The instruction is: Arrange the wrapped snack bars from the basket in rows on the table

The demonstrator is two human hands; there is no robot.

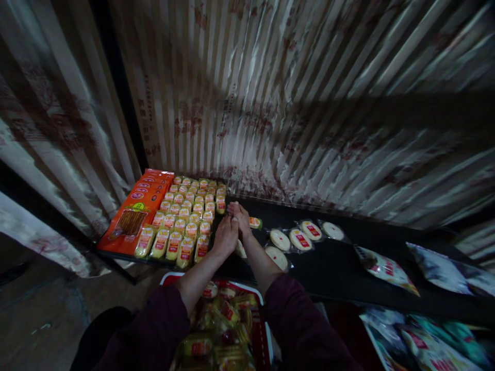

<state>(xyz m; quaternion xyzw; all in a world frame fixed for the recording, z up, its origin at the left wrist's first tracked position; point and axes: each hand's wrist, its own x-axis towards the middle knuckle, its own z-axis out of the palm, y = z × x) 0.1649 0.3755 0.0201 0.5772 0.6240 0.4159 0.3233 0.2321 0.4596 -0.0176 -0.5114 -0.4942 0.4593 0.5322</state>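
Both arms in dark maroon sleeves reach out over a dark shelf (340, 268). My left hand (225, 233) is curled, knuckles up, at the right edge of the rows of small yellow snack packets (181, 216); what its fingers hold is hidden. My right hand (240, 214) lies flat just beyond it, fingers stretched toward the far end of the packet rows. A single yellow packet (255, 222) lies right of that hand. Below my arms sits a red-rimmed tray (262, 330) heaped with more yellow packets.
Orange flat packages (135, 211) are stacked at the shelf's left end. Several round white cakes in clear wrap (299, 238) lie to the right, then loose printed bags (384, 268). Striped curtains (309, 103) hang close behind the shelf. More bags (429, 345) are at bottom right.
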